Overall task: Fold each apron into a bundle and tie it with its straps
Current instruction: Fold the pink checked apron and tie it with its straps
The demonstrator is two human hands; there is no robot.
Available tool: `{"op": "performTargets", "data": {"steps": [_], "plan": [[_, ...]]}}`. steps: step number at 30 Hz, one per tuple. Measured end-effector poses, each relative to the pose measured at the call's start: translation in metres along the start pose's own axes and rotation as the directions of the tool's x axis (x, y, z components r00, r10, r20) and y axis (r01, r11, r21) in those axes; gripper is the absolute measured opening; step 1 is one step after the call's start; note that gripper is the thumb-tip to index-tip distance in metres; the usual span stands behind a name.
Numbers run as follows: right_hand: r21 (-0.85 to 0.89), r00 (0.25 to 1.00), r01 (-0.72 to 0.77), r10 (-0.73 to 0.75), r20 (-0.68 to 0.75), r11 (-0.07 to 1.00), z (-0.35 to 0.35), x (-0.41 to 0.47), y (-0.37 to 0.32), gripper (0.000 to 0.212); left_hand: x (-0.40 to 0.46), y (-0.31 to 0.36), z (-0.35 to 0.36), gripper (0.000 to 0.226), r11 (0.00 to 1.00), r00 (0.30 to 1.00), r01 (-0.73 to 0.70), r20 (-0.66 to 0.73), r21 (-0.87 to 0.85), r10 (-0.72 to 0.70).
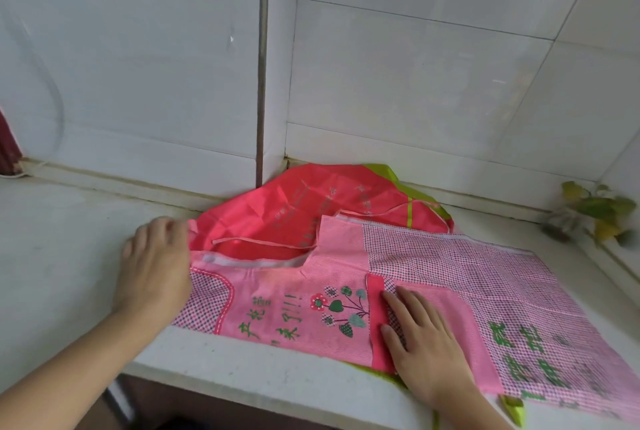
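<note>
While the pink checked apron (433, 277) lies spread flat over the right half of the white desk (69, 239), its near edge running along the desk's front lip, no fold has yet gathered it into a bundle. The left hand (156, 266) sits at the apron's left end with its fingers curled at the hem; whether that grip actually pinches the cloth I cannot tell, since the fingertips are hidden. The right hand (426, 339) rests flat on the middle of the apron, fingers straight and slightly spread, pressing the fabric down and holding nothing.

Beneath and behind the pink apron lies a red apron (277, 207), bunched into the far corner against the tiled wall (415, 65), with a green edge (384, 171) showing at its far side and again under the near lip. A thin pink strap (256, 240) trails loosely across the red cloth.

The main risk, as I judge it, is catching two aprons at once: the layers overlap closely, so a fold started from the left could drag the red one along. The slick fabric may also slide under the flat right palm, skewing the fold. The loose strap could get tucked inside the bundle, leaving nothing to tie with, and cloth overhanging the near edge could slip off the desk.
</note>
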State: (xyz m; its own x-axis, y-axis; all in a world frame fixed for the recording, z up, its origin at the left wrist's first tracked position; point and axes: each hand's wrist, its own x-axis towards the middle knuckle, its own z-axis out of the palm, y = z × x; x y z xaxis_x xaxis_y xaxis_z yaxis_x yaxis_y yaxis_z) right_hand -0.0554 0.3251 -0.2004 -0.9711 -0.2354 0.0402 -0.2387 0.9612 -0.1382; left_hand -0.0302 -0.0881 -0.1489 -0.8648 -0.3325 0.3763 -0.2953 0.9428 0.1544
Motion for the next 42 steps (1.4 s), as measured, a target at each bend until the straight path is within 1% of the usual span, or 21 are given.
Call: {"op": "performTargets", "data": {"steps": [1, 3, 4, 5, 6, 8, 9, 12, 14, 16, 18, 21, 23, 26, 29, 31, 33, 35, 38, 40, 42], "plan": [[-0.003, 1.000, -0.001, 0.001, 0.007, 1.000, -0.001, -0.001, -0.001, 0.078, -0.006, 0.010, -0.001, 0.052, 0.989, 0.989, -0.141, -0.054, -0.035, 0.139], [-0.008, 1.000, -0.007, 0.007, 0.028, 1.000, -0.007, -0.001, -0.005, 0.075, -0.018, 0.041, -0.012, 0.031, 0.904, 0.925, -0.378, -0.043, -0.198, 0.378], [-0.021, 0.999, -0.020, 0.021, 0.034, 1.000, -0.011, 0.000, -0.006, 0.074, -0.025, 0.056, -0.015, 0.019, 0.856, 0.894, -0.412, 0.044, -0.312, 0.446], [-0.043, 0.999, -0.042, 0.044, 0.028, 0.998, -0.016, 0.001, -0.008, 0.073, -0.032, 0.068, -0.010, 0.019, 0.822, 0.849, -0.395, 0.178, -0.410, 0.497], [-0.065, 0.997, -0.075, 0.076, 0.013, 0.995, -0.021, 0.002, -0.006, 0.073, -0.038, 0.081, -0.005, 0.031, 0.818, 0.793, -0.374, 0.307, -0.437, 0.526], [-0.047, 0.990, -0.139, 0.140, 0.019, 0.989, -0.025, 0.002, -0.004, 0.072, -0.042, 0.092, 0.014, 0.060, 0.850, 0.714, -0.401, 0.465, -0.341, 0.524], [-0.023, 0.986, -0.165, 0.166, 0.034, 0.986, -0.025, 0.000, -0.002, 0.072, -0.041, 0.093, 0.021, 0.068, 0.869, 0.712, -0.396, 0.499, -0.296, 0.494], [-0.008, 0.976, -0.212, 0.212, 0.055, 0.977, -0.019, -0.007, 0.006, 0.076, -0.030, 0.090, 0.027, 0.082, 0.928, 0.757, -0.327, 0.538, -0.180, 0.371], [-0.025, 0.972, -0.220, 0.221, 0.076, 0.975, -0.025, -0.007, 0.007, 0.077, -0.025, 0.099, 0.029, 0.092, 0.934, 0.775, -0.315, 0.522, -0.170, 0.356], [-0.060, 0.972, -0.221, 0.225, 0.069, 0.973, -0.036, 0.000, -0.002, 0.071, -0.025, 0.110, 0.027, 0.096, 0.935, 0.796, -0.318, 0.490, -0.159, 0.354], [-0.059, 0.979, -0.202, 0.204, 0.030, 0.978, -0.046, 0.016, -0.013, 0.057, -0.022, 0.123, 0.030, 0.089, 0.926, 0.806, -0.327, 0.456, -0.190, 0.378], [0.097, 0.994, -0.107, 0.108, 0.001, 0.989, -0.056, 0.053, -0.024, 0.037, -0.021, 0.136, 0.043, 0.075, 0.908, 0.789, -0.374, 0.449, -0.189, 0.419], [0.170, 0.999, -0.043, 0.044, 0.000, 0.985, -0.059, 0.087, -0.029, 0.029, -0.023, 0.138, 0.053, 0.072, 0.900, 0.788, -0.405, 0.438, -0.160, 0.433], [0.209, 0.999, -0.046, 0.042, 0.023, 0.977, -0.056, 0.143, -0.029, 0.039, -0.026, 0.133, 0.053, 0.073, 0.876, 0.781, -0.476, 0.419, -0.081, 0.463], [0.157, 0.999, -0.029, 0.022, 0.046, 0.987, -0.041, 0.194, -0.026, 0.043, -0.025, 0.123, 0.065, 0.082, 0.819, 0.783, -0.573, 0.309, 0.021, 0.540], [0.151, 0.996, -0.018, 0.005, 0.087, 0.988, -0.032, 0.215, -0.028, 0.049, -0.023, 0.117, 0.070, 0.085, 0.816, 0.793, -0.576, 0.270, 0.042, 0.546], [0.168, 0.993, -0.023, 0.002, 0.121, 0.985, -0.025, 0.228, -0.033, 0.051, -0.019, 0.112, 0.070, 0.079, 0.833, 0.799, -0.553, 0.276, -0.010, 0.534], [0.205, 0.997, -0.006, -0.009, 0.072, 0.979, -0.023, 0.235, -0.035, 0.043, -0.016, 0.108, 0.070, 0.073, 0.858, 0.822, -0.510, 0.258, -0.062, 0.508], [0.241, 0.999, 0.041, -0.039, -0.012, 0.970, -0.021, 0.243, -0.034, 0.019, -0.013, 0.106, 0.075, 0.081, 0.881, 0.850, -0.465, 0.232, -0.090, 0.472], [0.274, 0.999, 0.008, 0.006, -0.051, 0.962, -0.021, 0.250, -0.032, 0.008, -0.015, 0.104, 0.075, 0.081, 0.889, 0.863, -0.446, 0.217, -0.102, 0.457], [0.301, 0.993, -0.030, 0.063, -0.100, 0.953, -0.022, 0.255, -0.032, 0.008, -0.016, 0.101, 0.075, 0.074, 0.892, 0.867, -0.436, 0.208, -0.121, 0.452]]}}
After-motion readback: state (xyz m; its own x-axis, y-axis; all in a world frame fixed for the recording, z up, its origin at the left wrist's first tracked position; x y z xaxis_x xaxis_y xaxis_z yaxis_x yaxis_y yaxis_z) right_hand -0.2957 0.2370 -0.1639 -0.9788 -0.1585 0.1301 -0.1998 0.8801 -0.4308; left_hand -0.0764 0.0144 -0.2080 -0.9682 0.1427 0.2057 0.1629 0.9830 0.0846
